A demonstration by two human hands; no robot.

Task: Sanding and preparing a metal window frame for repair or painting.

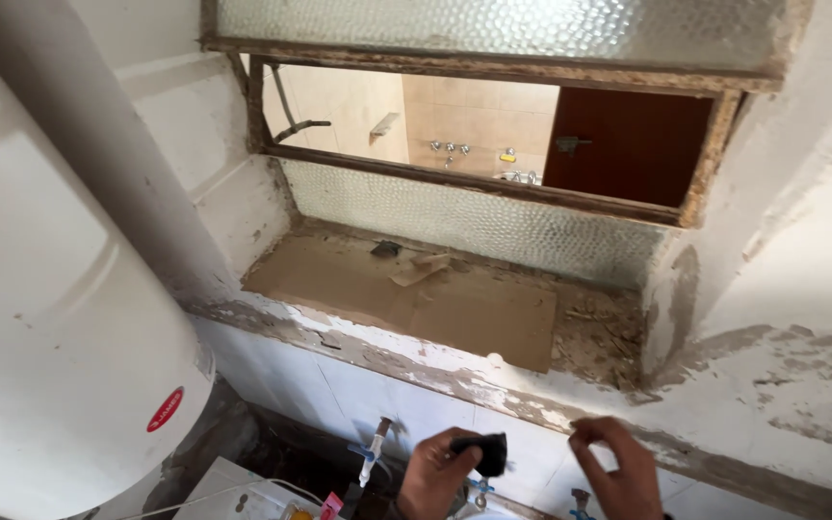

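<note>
My left hand (432, 477) pinches a small black part (484, 454), right hand (616, 464) loosely curled and empty beside it, below the ledge (435, 371); I judge I'm readying it for careful fitting.

Glossy white enamel coats the round water heater (40, 318) at left. Beyond it, pebbled frosted glass (474, 220) fills a rough, worn wooden window frame (474, 183) above a matt brown cardboard sheet (406, 299) on the crumbling plaster sill (455, 380).

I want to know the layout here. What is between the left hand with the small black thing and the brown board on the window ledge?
In the head view, between the left hand holding the small black object and the brown board lies the ledge's chipped edge above bare white wall tiles.
</note>
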